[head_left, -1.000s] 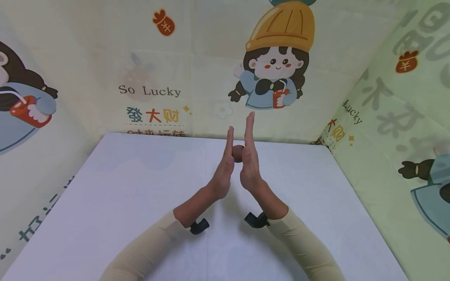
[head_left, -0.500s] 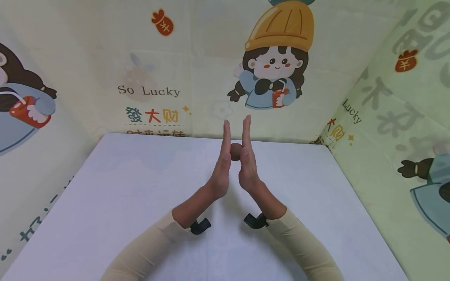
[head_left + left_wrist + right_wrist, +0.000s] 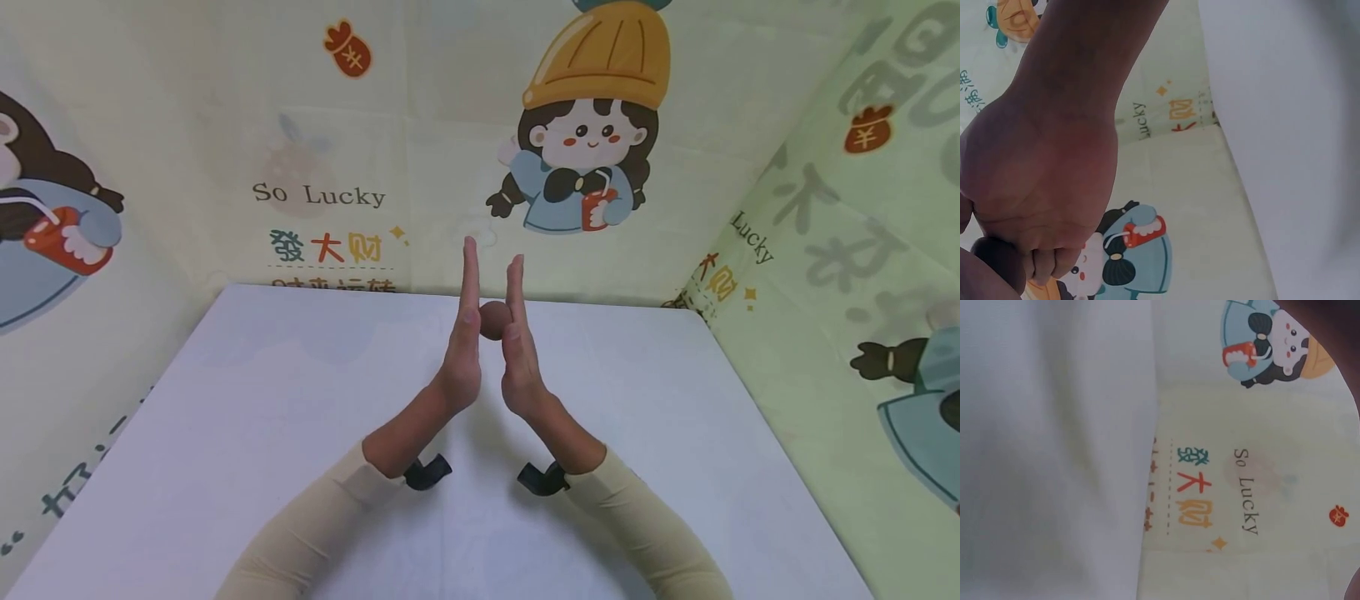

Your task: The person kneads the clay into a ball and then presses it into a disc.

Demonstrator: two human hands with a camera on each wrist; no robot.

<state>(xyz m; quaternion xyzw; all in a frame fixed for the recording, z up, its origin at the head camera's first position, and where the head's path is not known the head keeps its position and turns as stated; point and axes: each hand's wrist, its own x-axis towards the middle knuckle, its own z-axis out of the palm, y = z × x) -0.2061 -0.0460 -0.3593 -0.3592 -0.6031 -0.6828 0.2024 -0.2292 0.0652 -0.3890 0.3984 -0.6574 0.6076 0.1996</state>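
Note:
A small brown ball [image 3: 493,321] is held between two upright, facing hands in the head view. The left hand [image 3: 461,358] touches it from the left with its fingers straight and pointing up and away. From the other side the right hand [image 3: 519,362] presses against the ball, also with straight fingers, its fingertips a little lower in the picture than the left's. In the left wrist view the dark ball [image 3: 999,262] sits at the lower left, partly covered, below a broad palm. The right wrist view catches only dark bits of skin at its right corners.
Below the hands spreads a white table [image 3: 300,392], with arm shadows on it. Printed sheets [image 3: 442,150] with cartoon figures and lettering stand behind it and along both sides. Each wrist wears a black strap mount [image 3: 427,472], and both sleeves are beige.
The left hand has slid forward and left, while the right hand's fingertips have drawn back and left. The ball has shifted slightly left and up in the picture, staying between the hands.

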